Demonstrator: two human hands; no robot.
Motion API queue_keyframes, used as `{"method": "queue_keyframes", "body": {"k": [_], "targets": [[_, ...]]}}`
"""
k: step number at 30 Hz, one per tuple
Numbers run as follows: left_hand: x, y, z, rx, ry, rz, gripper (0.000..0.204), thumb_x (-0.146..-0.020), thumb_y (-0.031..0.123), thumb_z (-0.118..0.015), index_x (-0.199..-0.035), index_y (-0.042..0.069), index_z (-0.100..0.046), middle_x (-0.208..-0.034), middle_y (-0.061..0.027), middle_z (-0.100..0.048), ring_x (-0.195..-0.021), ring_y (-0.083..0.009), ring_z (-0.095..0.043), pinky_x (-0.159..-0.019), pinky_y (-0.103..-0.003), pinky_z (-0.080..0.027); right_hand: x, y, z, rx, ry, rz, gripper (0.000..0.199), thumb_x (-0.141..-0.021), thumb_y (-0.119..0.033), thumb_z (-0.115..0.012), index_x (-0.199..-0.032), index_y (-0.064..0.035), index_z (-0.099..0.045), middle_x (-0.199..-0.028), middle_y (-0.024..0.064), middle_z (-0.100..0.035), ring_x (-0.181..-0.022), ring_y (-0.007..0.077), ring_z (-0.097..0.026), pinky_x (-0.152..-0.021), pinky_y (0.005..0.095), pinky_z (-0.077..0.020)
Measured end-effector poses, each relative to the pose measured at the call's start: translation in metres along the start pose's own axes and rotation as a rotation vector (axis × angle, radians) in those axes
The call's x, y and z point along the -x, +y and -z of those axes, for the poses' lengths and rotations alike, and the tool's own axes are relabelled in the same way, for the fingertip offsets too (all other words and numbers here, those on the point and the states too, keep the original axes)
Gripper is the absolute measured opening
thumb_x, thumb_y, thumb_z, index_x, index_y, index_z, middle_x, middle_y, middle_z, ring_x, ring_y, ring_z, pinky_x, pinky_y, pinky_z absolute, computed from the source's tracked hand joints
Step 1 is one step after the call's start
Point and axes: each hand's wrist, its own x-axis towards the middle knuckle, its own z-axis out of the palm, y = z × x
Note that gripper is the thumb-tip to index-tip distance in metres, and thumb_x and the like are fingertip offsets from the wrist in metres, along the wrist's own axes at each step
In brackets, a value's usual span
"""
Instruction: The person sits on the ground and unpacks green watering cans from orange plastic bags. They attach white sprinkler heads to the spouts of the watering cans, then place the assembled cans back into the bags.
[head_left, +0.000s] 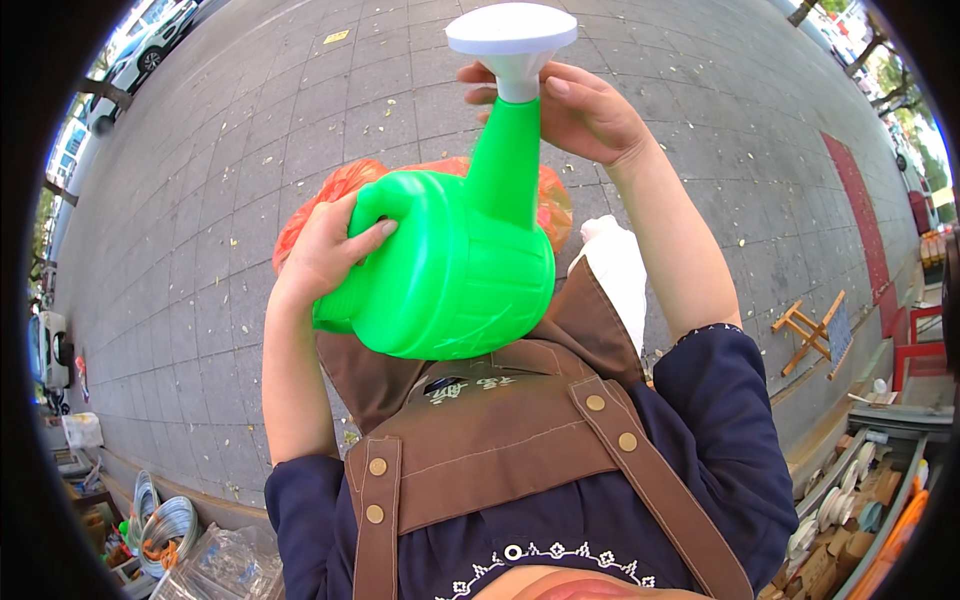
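Observation:
A bright green plastic watering can (480, 270) is held up in front of my chest, tilted so its spout points away from me. My left hand (325, 245) is closed round its handle, thumb over the top. A white round sprinkler head (512, 32) sits on the end of the spout. My right hand (590, 112) is at the sprinkler head's neck, its fingers passing behind it and showing on the left side, the thumb on the right. How firmly those fingers press is hidden. Behind the can, an orange-red plastic bag (335, 195) is partly covered.
Grey paving (250, 220) with scattered leaves spreads ahead. A small wooden stand (815, 335) is at the right, near shelves of goods (850, 500). Wire coils (168, 530) and clear plastic wrapping (225, 565) lie at the lower left. Parked cars (150, 55) line the far left.

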Motion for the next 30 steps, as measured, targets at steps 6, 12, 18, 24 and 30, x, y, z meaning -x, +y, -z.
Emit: {"method": "queue_keyframes", "body": {"k": [6,12,18,24,30], "targets": [[-0.002,0.004,-0.002,0.072,-0.085,-0.135,0.026,-0.084,0.016,-0.064,-0.104,-0.002,-0.06,-0.083,-0.0116,-0.067,-0.073,-0.0164,-0.063,-0.068,-0.032,-0.049,-0.021,-0.002,-0.008,0.099,-0.252,0.084,0.049,-0.081,-0.039,-0.062,-0.108,0.0018,-0.061,-0.112,0.0227,-0.06,-0.112,0.0363,-0.055,-0.1,0.0505,-0.0389],[-0.001,0.001,-0.016,-0.294,0.219,-0.136,0.027,-0.082,0.02,-0.065,-0.1,0.0,-0.061,-0.08,-0.0149,-0.065,-0.073,-0.0274,-0.062,-0.069,-0.039,-0.047,-0.018,0.014,-0.034,0.448,0.497,0.091,0.03,-0.082,-0.021,-0.068,-0.101,0.0016,-0.062,-0.089,0.0113,-0.067,-0.093,0.0201,-0.062,-0.082,0.0339,-0.0501],[-0.001,-0.023,-0.013,-0.343,0.2,-0.116,0.025,-0.082,0.02,-0.065,-0.097,0.001,-0.061,-0.079,-0.0169,-0.064,-0.074,-0.0317,-0.061,-0.069,-0.041,-0.046,-0.011,0.025,-0.031,0.384,0.426,0.098,0.038,-0.078,-0.018,-0.072,-0.111,-0.0018,-0.06,-0.109,0.0134,-0.064,-0.101,0.0198,-0.061,-0.087,0.0344,-0.0493],[-0.003,-0.011,-0.014,-0.165,0.13,-0.057,0.021,-0.082,0.016,-0.064,-0.097,0.0,-0.062,-0.079,-0.0172,-0.065,-0.072,-0.0299,-0.063,-0.069,-0.039,-0.048,-0.016,0.018,-0.007,0.221,0.164,-0.035,0.027,-0.075,-0.02,-0.071,-0.094,-0.0019,-0.064,-0.114,0.0157,-0.063,-0.093,0.015,-0.058,-0.088,0.0336,-0.0468],[-0.007,-0.019,-0.05,-0.729,0.415,-0.308,0.028,-0.082,0.026,-0.067,-0.092,0.002,-0.057,-0.07,-0.0119,-0.061,-0.063,-0.0306,-0.057,-0.064,-0.04,-0.043,-0.005,0.07,-0.018,0.809,0.886,0.395,0.026,-0.079,-0.017,-0.072,-0.099,-0.0045,-0.064,-0.094,0.0015,-0.065,-0.087,0.01,-0.058,-0.073,0.0275,-0.0485]]}}
